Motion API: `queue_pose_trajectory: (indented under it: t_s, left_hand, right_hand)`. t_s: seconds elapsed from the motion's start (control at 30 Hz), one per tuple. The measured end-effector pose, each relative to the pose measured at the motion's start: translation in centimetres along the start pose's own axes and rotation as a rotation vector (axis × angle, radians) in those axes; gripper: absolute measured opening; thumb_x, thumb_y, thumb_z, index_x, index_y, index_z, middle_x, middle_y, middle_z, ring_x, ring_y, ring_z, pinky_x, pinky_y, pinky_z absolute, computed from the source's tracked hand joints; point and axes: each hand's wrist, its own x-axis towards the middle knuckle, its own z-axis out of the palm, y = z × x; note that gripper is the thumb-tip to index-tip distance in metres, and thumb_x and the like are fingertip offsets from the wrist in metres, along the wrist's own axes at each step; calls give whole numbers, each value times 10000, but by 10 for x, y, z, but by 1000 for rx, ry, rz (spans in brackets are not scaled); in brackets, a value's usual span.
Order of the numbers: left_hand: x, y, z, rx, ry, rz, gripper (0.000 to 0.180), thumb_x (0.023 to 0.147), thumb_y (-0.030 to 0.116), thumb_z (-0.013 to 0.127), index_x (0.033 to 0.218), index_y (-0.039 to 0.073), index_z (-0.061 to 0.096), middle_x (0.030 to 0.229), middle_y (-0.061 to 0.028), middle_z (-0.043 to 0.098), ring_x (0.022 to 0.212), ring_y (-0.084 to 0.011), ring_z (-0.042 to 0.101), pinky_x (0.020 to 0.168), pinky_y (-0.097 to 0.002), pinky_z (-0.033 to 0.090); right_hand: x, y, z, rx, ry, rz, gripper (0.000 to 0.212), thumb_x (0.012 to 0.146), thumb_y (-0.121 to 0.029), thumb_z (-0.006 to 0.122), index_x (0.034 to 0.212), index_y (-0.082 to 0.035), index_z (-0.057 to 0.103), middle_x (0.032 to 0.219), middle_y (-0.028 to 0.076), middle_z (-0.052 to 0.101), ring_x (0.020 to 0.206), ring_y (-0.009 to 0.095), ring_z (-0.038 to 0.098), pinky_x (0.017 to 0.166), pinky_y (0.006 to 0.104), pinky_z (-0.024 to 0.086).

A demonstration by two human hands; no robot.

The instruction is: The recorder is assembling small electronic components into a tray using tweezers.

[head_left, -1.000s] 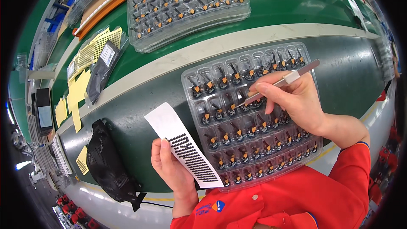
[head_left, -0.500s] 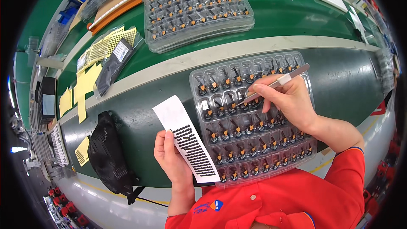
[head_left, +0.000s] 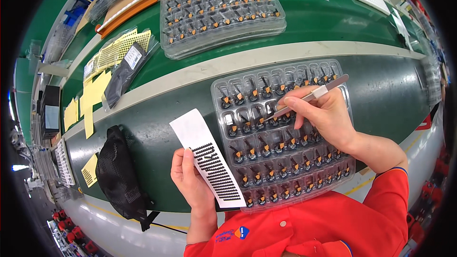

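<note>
- I have the person's left hand (head_left: pixel 195 181) pinching a white sheet (head_left: pixel 188 126) by its left edge, thumb (head_left: pixel 188 154) on top, fingers behind.
- Rows of small black pieces (head_left: pixel 218 173) cover the sheet's nearer part, just right of that thumb; its far end is bare.
- The sheet tilts, far end to the left, and its near right corner comes up beside the clear tray (head_left: pixel 273 70).
- I see the right hand (head_left: pixel 328 116) grasping metal tweezers (head_left: pixel 335 84) between thumb and fingers, handle pointing far right, tips pointing left and near.
- Those tips lie left of the right fingers, at a black part (head_left: pixel 260 122) with an orange patch in the tray's second row from the far side; I cannot tell whether they touch it.
- The tray sits on the desk (head_left: pixel 390 90), right of the left hand and partly under the right.
- Far beyond it I have a stack of filled clear trays (head_left: pixel 223 34); well left lies a black mesh pouch (head_left: pixel 119 173).
</note>
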Motion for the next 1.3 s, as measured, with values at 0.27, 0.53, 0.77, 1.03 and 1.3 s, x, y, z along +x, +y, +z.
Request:
queue_pose_trajectory:
  t_s: [0.27, 0.53, 0.77, 1.03, 1.3]
  left_hand:
    - [1, -2, -4, -7, -5, -7, 150, 914, 106, 479, 818, 1, 528, 740, -56, 616, 618, -84, 588, 556, -201, 472]
    - [1, -4, -5, -40, -2, -18, 148, 915, 104, 481, 828, -5, 534, 757, -55, 616, 639, -79, 582, 583, -204, 469]
    - [2, -3, -5, -9, 43, -15, 150, 916, 109, 486, 832, -4, 538, 748, -34, 606, 643, -59, 561, 594, -194, 453]
    - [3, -4, -7, 78, 35, -8, 152, 916, 120, 495, 827, 5, 536, 737, -6, 587, 638, -29, 517, 584, -176, 417]
    - [1, -5, -3, 101, 45, 2, 161, 918, 118, 488, 814, 4, 535, 734, -8, 590, 630, -30, 520, 578, -178, 421]
  right_hand:
    - [-2, -2, -1, -9, 2, 27, 166, 876, -116, 564, 920, 11, 662, 839, 90, 671, 559, 65, 574, 470, 179, 394]
    - [-1, -15, -12, 76, -6, 64, 160, 863, -114, 568, 904, 4, 668, 801, 99, 675, 552, 64, 575, 458, 170, 363]
    - [6, -10, -11, -45, -48, -3, 160, 857, -117, 577, 895, 8, 668, 797, 104, 675, 603, 89, 591, 493, 185, 381]
    - [6, 0, -2, 3, -57, -94, 145, 857, -111, 582, 886, -1, 673, 810, 97, 674, 656, 99, 602, 532, 195, 398]
    - [7, -1, -6, 3, -88, -88, 113, 852, -61, 584, 888, 1, 671, 865, 93, 669, 700, 108, 610, 584, 206, 443]
